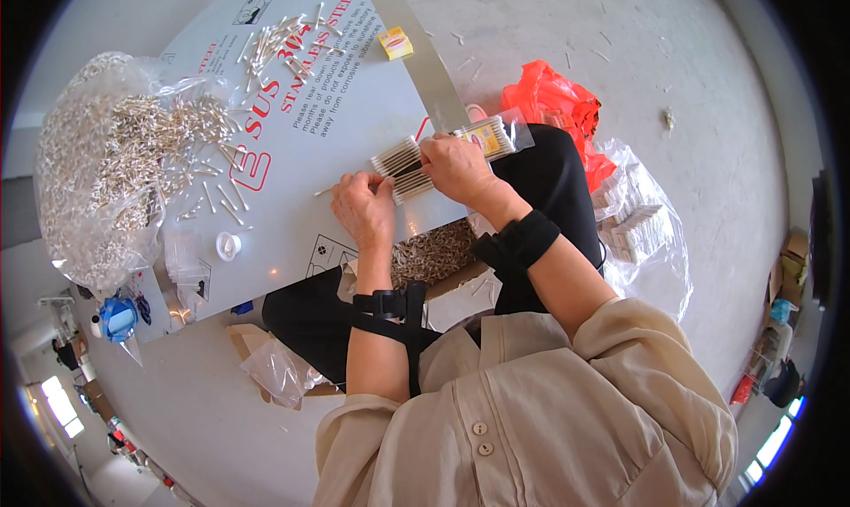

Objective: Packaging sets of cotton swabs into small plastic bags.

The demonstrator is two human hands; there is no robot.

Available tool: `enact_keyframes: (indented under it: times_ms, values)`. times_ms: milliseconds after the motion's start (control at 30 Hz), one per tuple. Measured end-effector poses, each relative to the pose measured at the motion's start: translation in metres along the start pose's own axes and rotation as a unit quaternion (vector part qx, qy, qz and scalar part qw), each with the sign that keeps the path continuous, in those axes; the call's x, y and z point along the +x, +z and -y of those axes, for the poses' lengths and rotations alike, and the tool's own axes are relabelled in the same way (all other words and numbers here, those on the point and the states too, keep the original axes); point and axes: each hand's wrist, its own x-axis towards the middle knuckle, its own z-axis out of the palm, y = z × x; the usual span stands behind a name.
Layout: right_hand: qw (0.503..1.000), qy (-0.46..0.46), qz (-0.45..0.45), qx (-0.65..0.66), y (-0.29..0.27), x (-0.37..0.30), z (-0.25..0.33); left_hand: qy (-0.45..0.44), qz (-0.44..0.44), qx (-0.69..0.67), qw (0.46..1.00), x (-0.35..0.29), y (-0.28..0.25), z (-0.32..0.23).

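Note:
On the grey sheet-covered table, cotton swabs [396,156] lie side by side in a row, and more swabs [412,186] line up just below them. My left hand [363,208] is closed at the left end of these, fingertips pinched together. One swab's tip sticks out past its left side. My right hand [458,169] has its fingers curled down on the right end of the rows; its fingertips are partly hidden. Right beside it, a clear packet of swabs [485,139] with a yellow label reaches over the table edge towards my knee.
A big clear bag of swabs [115,162] spills at left. Loose swabs [282,51] and a yellow box [396,44] lie farther back. A small white cup [228,246] stands near. Below the table is a carton of swabs [434,257]; red [558,100] and clear bags [642,228] sit right.

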Motion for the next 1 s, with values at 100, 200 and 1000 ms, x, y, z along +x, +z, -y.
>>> enact_keyframes:
  times_ms: [100,200,1000]
  values:
    - [1.0,-0.004,-0.019,0.006,-0.005,-0.001,-0.003,0.007,0.0,-0.025,1.0,-0.002,0.0,0.003]
    - [0.996,-0.027,-0.065,0.046,-0.014,-0.004,-0.008,0.006,0.009,-0.071,0.997,0.0,0.0,0.011]
    - [0.777,0.21,0.163,0.571,0.023,-0.061,0.013,0.199,0.031,0.002,0.979,0.039,0.006,-0.005]
